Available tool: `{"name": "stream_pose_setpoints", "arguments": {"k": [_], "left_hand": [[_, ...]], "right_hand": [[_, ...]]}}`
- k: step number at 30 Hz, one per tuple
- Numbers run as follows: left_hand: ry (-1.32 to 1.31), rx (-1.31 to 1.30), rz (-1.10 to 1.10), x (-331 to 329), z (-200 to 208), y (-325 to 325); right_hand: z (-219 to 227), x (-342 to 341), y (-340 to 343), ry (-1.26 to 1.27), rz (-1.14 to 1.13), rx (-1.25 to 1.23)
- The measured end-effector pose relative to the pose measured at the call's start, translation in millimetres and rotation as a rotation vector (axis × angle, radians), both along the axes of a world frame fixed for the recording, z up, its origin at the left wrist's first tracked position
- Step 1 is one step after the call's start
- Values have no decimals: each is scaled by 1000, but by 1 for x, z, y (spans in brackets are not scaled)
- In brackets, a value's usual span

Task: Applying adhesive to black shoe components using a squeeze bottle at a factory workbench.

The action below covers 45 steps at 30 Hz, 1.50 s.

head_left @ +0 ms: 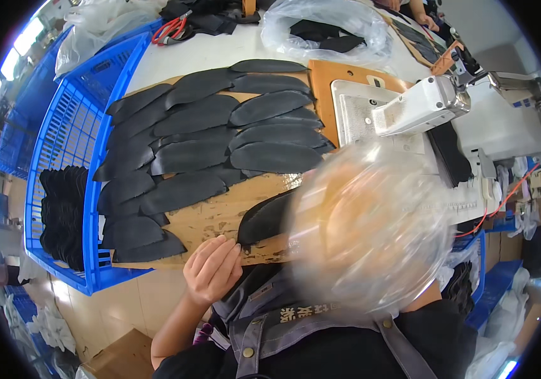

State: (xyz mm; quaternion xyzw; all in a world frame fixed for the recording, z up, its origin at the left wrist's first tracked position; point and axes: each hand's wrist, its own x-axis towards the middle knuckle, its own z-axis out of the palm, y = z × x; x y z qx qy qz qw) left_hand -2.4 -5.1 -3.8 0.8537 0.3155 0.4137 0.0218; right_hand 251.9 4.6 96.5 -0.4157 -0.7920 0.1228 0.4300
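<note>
My left hand (214, 268) is at the near edge of a brown cardboard sheet (207, 218), fingers closed on the lower left corner of a black curved piece (264, 221), seemingly leather or similar material. A large, clear, motion-smeared round shape (371, 234) with a tan-orange middle covers the right of that piece. My right hand is hidden or smeared behind this shape; a bit of bare arm (430, 297) shows at its lower right. More black curved pieces (195, 155) lie overlapping in rows over the cardboard.
A blue plastic crate (97, 252) holding stacked black pieces (65, 218) stands at left. To the right is a white sewing-type machine (419, 106). Red-handled scissors (172, 28) and a clear bag of black pieces (280, 31) lie at the back. Another person's hand (427, 22) shows far right.
</note>
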Motion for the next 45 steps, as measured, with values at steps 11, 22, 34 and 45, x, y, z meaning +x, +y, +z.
{"name": "stream_pose_setpoints", "arguments": {"k": [11,22,34,45], "left_hand": [[39,-76,35,42,69,12],[458,-429,-155,117,89,59],[418,-602,-177,114,90,68],[403,-467,-226,128,80,56]], "right_hand": [[-54,89,-13,1074,-453,74],[-58,94,-22,1347,-282,-205],[-56,95,-21,1395,-209,-217],[-57,93,-20,1381,-229,-228]]}}
